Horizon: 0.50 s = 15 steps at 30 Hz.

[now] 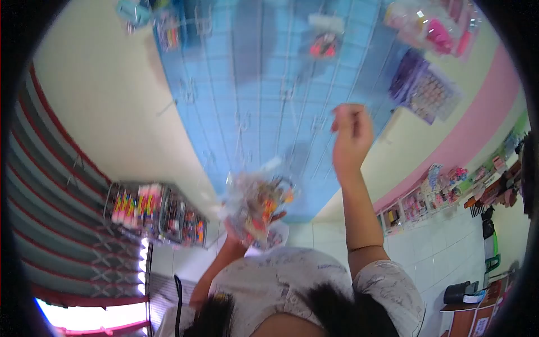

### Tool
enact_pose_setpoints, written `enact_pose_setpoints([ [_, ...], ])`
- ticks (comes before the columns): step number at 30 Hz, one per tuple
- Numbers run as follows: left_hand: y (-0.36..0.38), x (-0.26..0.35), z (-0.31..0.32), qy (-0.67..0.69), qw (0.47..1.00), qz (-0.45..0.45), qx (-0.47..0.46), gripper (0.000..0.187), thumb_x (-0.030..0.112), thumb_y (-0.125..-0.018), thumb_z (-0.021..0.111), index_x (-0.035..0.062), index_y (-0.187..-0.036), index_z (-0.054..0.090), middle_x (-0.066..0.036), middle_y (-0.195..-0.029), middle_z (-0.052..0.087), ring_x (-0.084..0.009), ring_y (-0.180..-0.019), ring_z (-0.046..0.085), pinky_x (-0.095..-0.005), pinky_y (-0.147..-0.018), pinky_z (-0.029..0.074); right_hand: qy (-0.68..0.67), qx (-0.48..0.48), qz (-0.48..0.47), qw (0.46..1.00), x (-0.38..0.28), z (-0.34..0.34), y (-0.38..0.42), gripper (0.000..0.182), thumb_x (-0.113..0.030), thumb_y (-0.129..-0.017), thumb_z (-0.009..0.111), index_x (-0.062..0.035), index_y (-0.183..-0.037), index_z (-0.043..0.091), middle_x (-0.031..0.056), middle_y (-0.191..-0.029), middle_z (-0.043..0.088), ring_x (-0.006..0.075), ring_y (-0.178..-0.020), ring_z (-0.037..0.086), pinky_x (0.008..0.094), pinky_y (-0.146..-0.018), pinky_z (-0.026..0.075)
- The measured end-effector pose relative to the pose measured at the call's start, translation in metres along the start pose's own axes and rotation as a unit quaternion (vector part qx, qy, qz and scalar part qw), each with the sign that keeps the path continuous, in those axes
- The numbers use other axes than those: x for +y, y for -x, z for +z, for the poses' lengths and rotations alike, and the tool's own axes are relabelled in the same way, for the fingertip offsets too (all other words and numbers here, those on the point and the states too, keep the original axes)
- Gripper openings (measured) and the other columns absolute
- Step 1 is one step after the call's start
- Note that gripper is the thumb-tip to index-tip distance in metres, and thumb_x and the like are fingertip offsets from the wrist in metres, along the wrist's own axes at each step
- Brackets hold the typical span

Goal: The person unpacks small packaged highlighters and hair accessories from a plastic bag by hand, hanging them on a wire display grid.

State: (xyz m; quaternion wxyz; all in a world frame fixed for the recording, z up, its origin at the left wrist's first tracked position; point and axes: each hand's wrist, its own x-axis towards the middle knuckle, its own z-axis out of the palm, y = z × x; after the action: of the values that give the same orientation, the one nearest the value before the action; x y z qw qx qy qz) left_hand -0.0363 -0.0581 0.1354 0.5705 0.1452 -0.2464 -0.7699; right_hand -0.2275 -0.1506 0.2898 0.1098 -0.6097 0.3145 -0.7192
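My left hand (236, 233) is closed under a bunch of clear plastic packets (255, 205), held low in front of my body. Small orange, yellow and dark items show through the crinkled plastic, too blurred to name. My right hand (353, 135) is raised in front of a white wire grid (264, 73) on a blue backing. Its fingers are curled in toward the palm, and whatever they may pinch is too small to make out. Several wire hooks (287, 91) stick out of the grid near that hand.
A packet with pink items (324, 46) hangs high on the grid. Purple packs (424, 90) and pink goods (441, 33) hang at the right. A wire rack (154, 210) of colourful items stands lower left, beside a folding shutter (56, 185). Shelved goods (421, 199) line the right wall.
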Motion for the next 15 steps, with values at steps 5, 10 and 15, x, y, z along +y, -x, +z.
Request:
enact_pose_setpoints([
  [5, -0.012, 0.005, -0.016, 0.1, 0.993, -0.045, -0.052, 0.087, 0.073, -0.079, 0.037, 0.0173, -0.144, 0.025, -0.011, -0.146, 0.031, -0.0357, -0.132, 0.033, -0.0647, -0.104, 0.026, 0.218, -0.288, 0.116, 0.925, -0.014, 0.004, 0.076, 0.038, -0.035, -0.076, 0.074, -0.0013, -0.087, 0.06, 0.0086, -0.075, 0.059, 0.0212, -0.064, 0.054, 0.0303, -0.06, 0.044],
  [10, -0.012, -0.002, -0.004, 0.067, 0.994, -0.047, -0.068, 0.085, 0.072, -0.08, 0.037, 0.017, -0.144, 0.025, -0.011, -0.145, 0.032, -0.0357, -0.131, 0.034, -0.0642, -0.103, 0.027, 0.149, -0.356, 0.247, 0.889, -0.003, -0.013, 0.079, 0.03, -0.023, -0.078, 0.074, -0.0009, -0.091, 0.059, 0.0063, -0.077, 0.061, 0.0133, -0.067, 0.053, 0.027, -0.063, 0.044],
  [15, -0.007, -0.011, -0.002, 0.086, 0.991, -0.026, -0.104, 0.085, 0.072, -0.081, 0.037, 0.0169, -0.144, 0.024, -0.011, -0.145, 0.032, -0.0358, -0.131, 0.034, -0.0637, -0.103, 0.028, 0.076, -0.336, 0.281, 0.896, -0.005, -0.02, 0.075, 0.035, -0.023, -0.083, 0.067, 0.0014, -0.107, 0.059, 0.0139, -0.081, 0.064, 0.0197, -0.07, 0.06, 0.0308, -0.065, 0.046],
])
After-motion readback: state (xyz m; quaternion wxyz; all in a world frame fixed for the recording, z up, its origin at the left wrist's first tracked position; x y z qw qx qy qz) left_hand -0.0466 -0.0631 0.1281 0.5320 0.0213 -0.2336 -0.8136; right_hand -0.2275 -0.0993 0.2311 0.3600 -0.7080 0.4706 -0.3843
